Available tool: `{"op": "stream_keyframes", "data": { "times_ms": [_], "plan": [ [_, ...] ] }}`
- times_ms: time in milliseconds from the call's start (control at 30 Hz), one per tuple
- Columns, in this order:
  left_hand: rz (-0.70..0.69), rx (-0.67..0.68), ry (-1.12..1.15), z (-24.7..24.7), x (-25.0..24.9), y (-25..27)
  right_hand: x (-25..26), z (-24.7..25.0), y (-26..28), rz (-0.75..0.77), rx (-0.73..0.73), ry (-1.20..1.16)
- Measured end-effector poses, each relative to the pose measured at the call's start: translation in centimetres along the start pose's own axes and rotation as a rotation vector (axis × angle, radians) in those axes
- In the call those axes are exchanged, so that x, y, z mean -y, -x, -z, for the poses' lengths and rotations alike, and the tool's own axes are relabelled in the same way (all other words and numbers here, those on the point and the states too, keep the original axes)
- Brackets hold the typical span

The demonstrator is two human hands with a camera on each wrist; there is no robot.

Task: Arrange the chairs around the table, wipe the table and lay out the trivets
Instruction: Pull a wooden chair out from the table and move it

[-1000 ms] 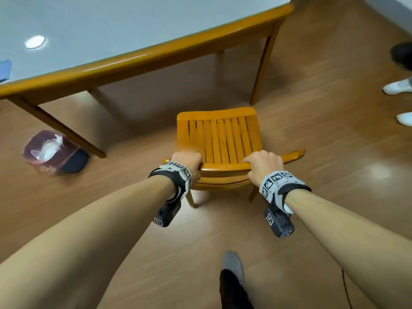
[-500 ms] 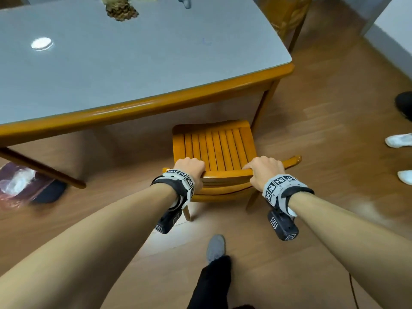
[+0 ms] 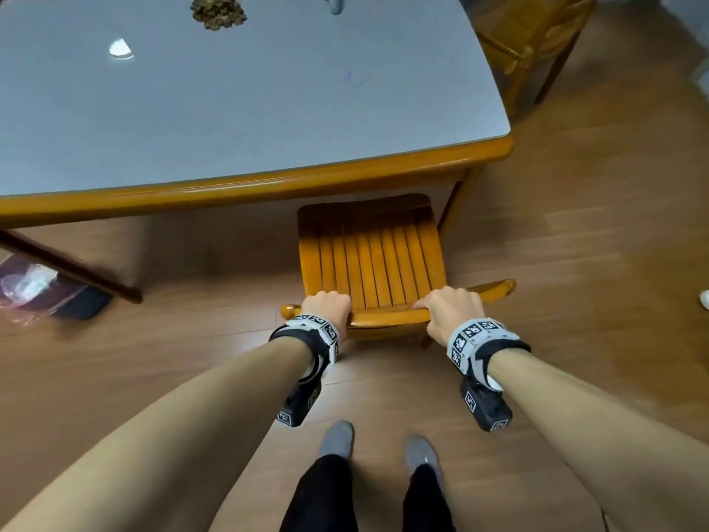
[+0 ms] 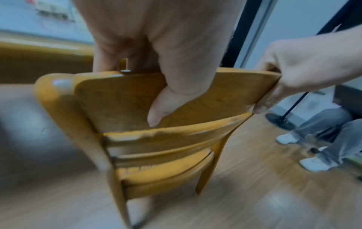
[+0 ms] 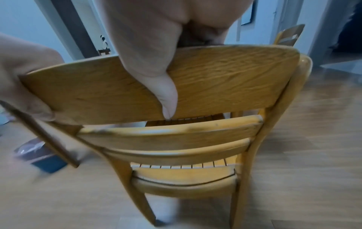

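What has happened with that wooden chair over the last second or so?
The chair has been pushed forward: a second ago its seat stood clear of the table, and now its front edge sits in the shadow under the rim. Nothing was let go. The left hand and right hand still grip the top rail, and the second chair stays at the table's far end.

A home dining room: wooden table point(image 3: 245, 186), matching slatted chairs point(image 3: 368, 259), wood-plank floor point(image 3: 594, 282).
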State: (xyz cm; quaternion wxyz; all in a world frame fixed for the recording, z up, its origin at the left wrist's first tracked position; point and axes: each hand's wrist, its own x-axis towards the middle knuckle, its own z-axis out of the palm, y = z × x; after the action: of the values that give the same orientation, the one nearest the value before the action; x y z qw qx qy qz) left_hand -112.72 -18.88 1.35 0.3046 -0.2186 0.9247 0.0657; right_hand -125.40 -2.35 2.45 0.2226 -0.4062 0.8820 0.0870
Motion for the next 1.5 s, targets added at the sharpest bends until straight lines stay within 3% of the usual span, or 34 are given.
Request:
{"op": "stream_keyframes", "data": {
  "times_ms": [100, 233, 367, 533, 700, 867, 1000, 1100, 1333, 1500],
  "plan": [
    [0.039, 0.039, 0.005, -3.3, -1.6, 0.2, -1.1, -3.8, 0.5, 0.069, 0.043, -0.005],
    [0.097, -0.007, 0.058, -4.9, -2.1, 0.5, -2.4, -6.1, 0.3, 0.088, -0.018, -0.124],
    [0.125, -0.013, 0.139, -4.8, -2.3, 0.8, -2.9, -5.3, -0.3, 0.161, 0.065, -0.162],
    [0.097, -0.124, 0.373, -5.5, -1.9, 3.2, -3.3, -2.7, -0.5, 0.266, 0.326, -0.284],
    [0.159, -0.268, 0.656, -6.4, 1.2, 6.9, 0.2, 0.4, -0.3, 0.238, 0.249, -0.413],
    [0.370, -0.236, 0.787, -7.9, 8.3, 14.0, 9.7, 2.5, 0.3, 0.331, 0.195, -0.357],
    [0.536, -0.296, 0.952, -10.5, 16.3, 21.4, 20.3, 2.7, 0.2, 0.465, 0.176, -0.244],
    [0.657, -0.439, 1.098, -13.2, 23.0, 27.3, 29.9, 2.7, 0.6, 0.569, 0.188, -0.259],
    [0.973, -0.935, 1.503, -19.4, 37.7, 41.3, 53.3, 1.7, 3.8, 0.651, 0.251, -0.779],
    [1.190, -1.146, 1.672, -22.3, 45.1, 49.7, 67.1, 2.7, 9.0, 0.713, 0.366, -0.997]
  ]
}}
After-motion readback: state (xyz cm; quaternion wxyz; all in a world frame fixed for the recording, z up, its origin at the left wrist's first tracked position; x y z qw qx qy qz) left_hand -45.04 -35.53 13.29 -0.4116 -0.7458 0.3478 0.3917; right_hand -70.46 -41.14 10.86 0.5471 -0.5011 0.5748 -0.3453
